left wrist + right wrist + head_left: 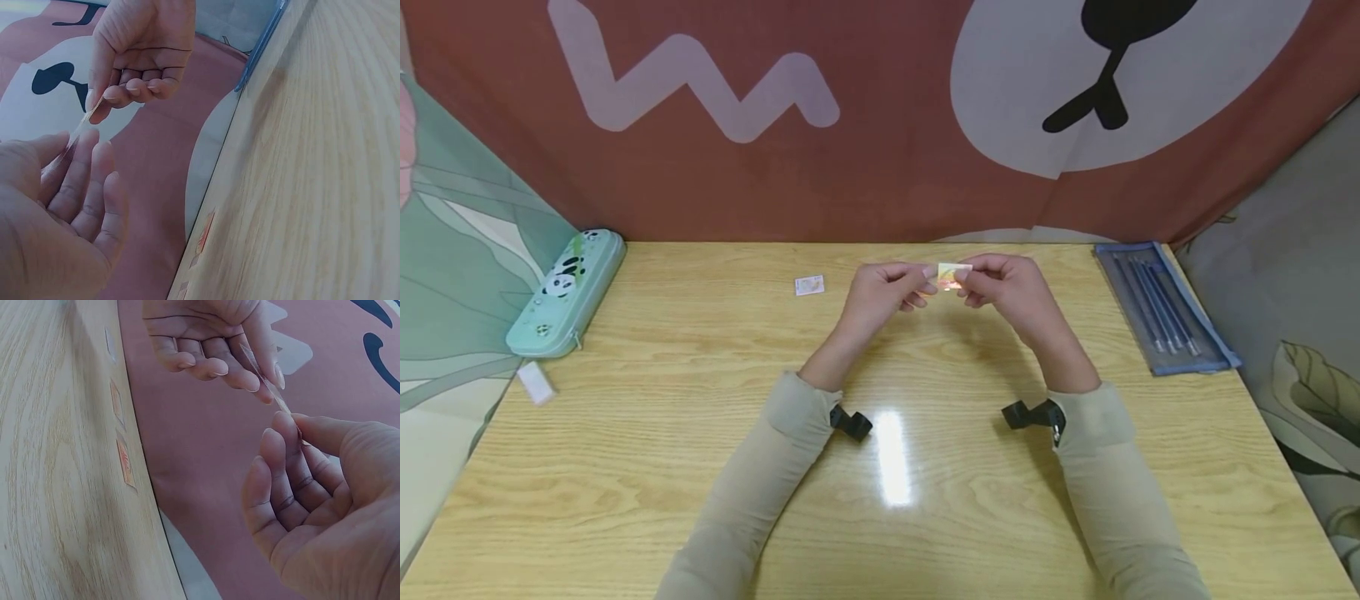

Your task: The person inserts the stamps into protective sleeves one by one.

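A small stamp-like card [953,268], yellow and orange, is held up above the table by both hands. My left hand [883,292] pinches one edge between thumb and fingers. My right hand [1011,292] pinches the opposite edge the same way. Seen almost edge-on in the right wrist view, the thin card [278,397] looks partly see-through. On the table to the left of my left hand lies a stamp [809,285] with a white border. Several stamp-like pieces, including an orange one [126,464], lie in a row near the table's back edge in the right wrist view.
A mint panda pencil case [568,292] stands at the table's back left, with a white block [536,383] in front of it. At the back right lies a blue-edged mesh pouch [1165,308] holding pencils. A reddish-brown cloth [880,183] hangs behind the table.
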Demonstrator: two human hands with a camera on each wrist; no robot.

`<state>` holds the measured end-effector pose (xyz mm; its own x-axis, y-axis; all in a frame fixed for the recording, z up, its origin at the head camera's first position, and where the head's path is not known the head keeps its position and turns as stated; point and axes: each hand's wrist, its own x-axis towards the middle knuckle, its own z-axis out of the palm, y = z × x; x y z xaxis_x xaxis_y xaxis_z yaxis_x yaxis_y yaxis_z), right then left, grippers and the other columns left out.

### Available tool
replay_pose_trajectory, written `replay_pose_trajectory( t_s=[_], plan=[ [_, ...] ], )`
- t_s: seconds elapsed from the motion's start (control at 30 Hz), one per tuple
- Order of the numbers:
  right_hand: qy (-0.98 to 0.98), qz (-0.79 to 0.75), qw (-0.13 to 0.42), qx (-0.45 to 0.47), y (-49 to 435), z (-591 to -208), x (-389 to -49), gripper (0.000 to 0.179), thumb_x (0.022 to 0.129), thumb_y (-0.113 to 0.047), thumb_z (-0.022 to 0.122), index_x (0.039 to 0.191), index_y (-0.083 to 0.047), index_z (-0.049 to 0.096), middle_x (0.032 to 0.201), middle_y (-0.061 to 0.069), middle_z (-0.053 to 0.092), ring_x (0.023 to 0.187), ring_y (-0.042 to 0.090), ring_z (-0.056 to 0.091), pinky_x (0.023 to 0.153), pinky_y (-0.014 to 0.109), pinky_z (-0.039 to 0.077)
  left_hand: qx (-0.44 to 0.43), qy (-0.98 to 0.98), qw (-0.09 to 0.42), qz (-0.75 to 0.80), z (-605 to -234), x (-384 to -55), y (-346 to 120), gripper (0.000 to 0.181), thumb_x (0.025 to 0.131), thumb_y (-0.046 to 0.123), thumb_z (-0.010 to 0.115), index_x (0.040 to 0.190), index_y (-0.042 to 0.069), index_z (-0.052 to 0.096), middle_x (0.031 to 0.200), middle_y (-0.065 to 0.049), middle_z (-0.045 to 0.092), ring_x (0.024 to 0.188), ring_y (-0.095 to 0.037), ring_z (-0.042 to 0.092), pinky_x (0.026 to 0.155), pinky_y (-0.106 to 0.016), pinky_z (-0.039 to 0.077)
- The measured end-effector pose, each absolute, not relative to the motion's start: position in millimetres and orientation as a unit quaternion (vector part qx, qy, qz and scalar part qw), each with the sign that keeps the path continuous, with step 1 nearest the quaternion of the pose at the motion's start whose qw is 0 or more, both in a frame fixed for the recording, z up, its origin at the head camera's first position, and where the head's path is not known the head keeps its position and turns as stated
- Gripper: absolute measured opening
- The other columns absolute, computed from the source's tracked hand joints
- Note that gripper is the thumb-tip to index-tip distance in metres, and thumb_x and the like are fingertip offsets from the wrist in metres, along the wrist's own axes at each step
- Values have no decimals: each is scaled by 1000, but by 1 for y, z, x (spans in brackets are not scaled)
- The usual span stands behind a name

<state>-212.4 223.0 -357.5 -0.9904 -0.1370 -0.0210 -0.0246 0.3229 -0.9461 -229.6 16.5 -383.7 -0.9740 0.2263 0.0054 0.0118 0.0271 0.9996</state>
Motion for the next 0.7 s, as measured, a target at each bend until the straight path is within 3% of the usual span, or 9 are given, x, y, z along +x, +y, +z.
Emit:
replay_pose_trajectory(
  t_s=[0.17, 0.3, 0.37, 0.43, 0.53, 0.7],
  plan=[
    [807, -586, 51, -44, 225, -357, -213, 32, 99, -27, 67, 111, 3, 68, 78, -9, 69, 72, 9, 66, 72, 23, 60, 97, 721, 109, 677, -383, -230, 15, 31, 94, 35, 73, 121, 21, 75, 96, -5, 79, 76, -21, 75, 80, -51, 61],
    [809, -584, 51, -40, 226, -356, -213, 35, 99, -29, 67, 112, 3, 69, 78, -9, 69, 73, 9, 66, 72, 22, 59, 146, 752, 85, 638, -381, -232, 9, 61, 89, 41, 78, 144, 39, 52, 121, -1, 72, 92, -26, 73, 79, -48, 61],
    [809, -584, 52, -40, 227, -356, -213, 36, 99, -29, 68, 114, 3, 69, 79, -9, 69, 74, 10, 66, 73, 23, 60, 178, 770, 53, 611, -379, -233, 6, 72, 86, 38, 82, 148, 39, 46, 129, 0, 66, 95, -23, 72, 75, -43, 62],
    [809, -585, 54, -38, 227, -356, -213, 36, 99, -30, 68, 114, 3, 69, 79, -8, 69, 74, 10, 66, 73, 23, 59, 201, 788, 28, 581, -377, -233, 2, 73, 83, 35, 85, 147, 33, 48, 131, -2, 63, 95, -17, 70, 72, -36, 61],
    [806, -588, 57, -33, 227, -355, -212, 36, 99, -30, 67, 115, 3, 68, 78, -8, 69, 73, 10, 65, 72, 23, 59, 220, 800, 20, 557, -373, -232, -1, 62, 84, 29, 85, 139, 27, 58, 125, -3, 66, 94, -15, 70, 69, -32, 61],
    [797, -599, 64, -29, 227, -355, -212, 36, 100, -29, 66, 116, 3, 67, 76, -8, 68, 71, 9, 64, 71, 22, 58, 221, 826, 20, 518, -371, -231, -1, 54, 85, 31, 84, 135, 29, 63, 120, 3, 68, 94, -11, 70, 65, -31, 59]
  ],
)
